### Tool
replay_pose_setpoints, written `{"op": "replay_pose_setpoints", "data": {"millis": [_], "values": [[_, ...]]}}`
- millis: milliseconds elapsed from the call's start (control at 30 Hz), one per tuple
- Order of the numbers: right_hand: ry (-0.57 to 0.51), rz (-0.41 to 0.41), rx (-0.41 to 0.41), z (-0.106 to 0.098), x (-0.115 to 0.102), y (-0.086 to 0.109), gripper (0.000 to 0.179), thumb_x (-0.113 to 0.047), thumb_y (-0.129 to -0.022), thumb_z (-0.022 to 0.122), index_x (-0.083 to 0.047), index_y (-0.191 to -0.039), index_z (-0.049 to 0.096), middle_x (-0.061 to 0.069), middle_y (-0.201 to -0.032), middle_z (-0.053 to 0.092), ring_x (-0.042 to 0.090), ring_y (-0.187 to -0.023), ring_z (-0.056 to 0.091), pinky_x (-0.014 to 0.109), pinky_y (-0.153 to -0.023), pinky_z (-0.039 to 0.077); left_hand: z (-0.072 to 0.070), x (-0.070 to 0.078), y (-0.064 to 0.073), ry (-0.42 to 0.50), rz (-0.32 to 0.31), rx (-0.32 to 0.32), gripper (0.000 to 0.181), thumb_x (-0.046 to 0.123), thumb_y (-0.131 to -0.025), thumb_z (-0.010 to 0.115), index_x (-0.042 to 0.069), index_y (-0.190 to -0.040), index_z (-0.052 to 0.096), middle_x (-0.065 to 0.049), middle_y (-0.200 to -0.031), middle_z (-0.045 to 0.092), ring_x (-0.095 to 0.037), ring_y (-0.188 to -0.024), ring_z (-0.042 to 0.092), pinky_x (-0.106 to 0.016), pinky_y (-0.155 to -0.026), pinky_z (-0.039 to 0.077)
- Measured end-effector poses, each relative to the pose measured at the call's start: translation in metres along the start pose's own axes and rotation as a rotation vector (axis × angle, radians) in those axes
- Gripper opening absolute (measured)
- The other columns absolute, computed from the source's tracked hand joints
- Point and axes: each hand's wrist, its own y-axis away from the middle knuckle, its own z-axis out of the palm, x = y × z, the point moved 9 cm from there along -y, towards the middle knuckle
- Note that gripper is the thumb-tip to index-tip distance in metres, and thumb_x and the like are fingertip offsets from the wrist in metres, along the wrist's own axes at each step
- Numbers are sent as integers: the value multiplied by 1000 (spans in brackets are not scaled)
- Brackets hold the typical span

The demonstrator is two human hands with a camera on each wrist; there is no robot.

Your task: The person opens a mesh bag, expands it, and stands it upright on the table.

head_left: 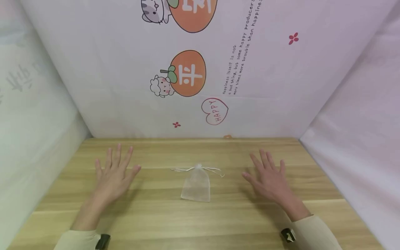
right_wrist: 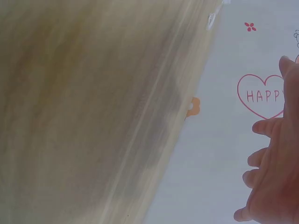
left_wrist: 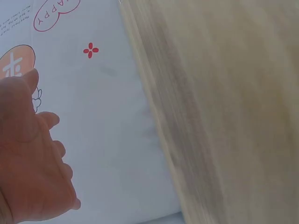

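Your left hand (head_left: 114, 177) and right hand (head_left: 271, 180) lie spread, fingers extended and gripping nothing, at left and right of a small sheer pouch (head_left: 196, 187). The pouch lies flat at the middle of the wooden table (head_left: 150, 218), well apart from both hands. Its gathered neck points far, its broad base near; the drawstring (head_left: 182, 169) runs out to both sides, presumably because it cinches the neck. This central placement likely keeps the pouch within equal reach of your two hands.

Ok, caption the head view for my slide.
Drawstring bag on a wooden table, between a person's left arm and right arm.
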Motion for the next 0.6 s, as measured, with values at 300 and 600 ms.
{"op": "replay_pose_setpoints", "data": {"millis": [300, 600], "values": [[-175, -10, 61, -5, -2, -1, 78, -56, -101, 51, -12, -160, 25, 21, -165, 8, 41, -151, 5, 73, -112, -2, -2, 18, -6, 79, 96, 45, 74, 53, -106, 39, 22, -162, 2, -9, -165, -18, -35, -149, -21, -63, -110, -22], [-354, 2, 86, -13, -5, -2, 75, -48, -101, 57, -9, -158, 27, 22, -165, 12, 45, -149, 11, 75, -111, 4, -5, 31, -14, 286, 146, 67, 73, 42, -106, 48, 21, -163, 8, -11, -167, -4, -38, -151, -8, -68, -115, -6]]}}
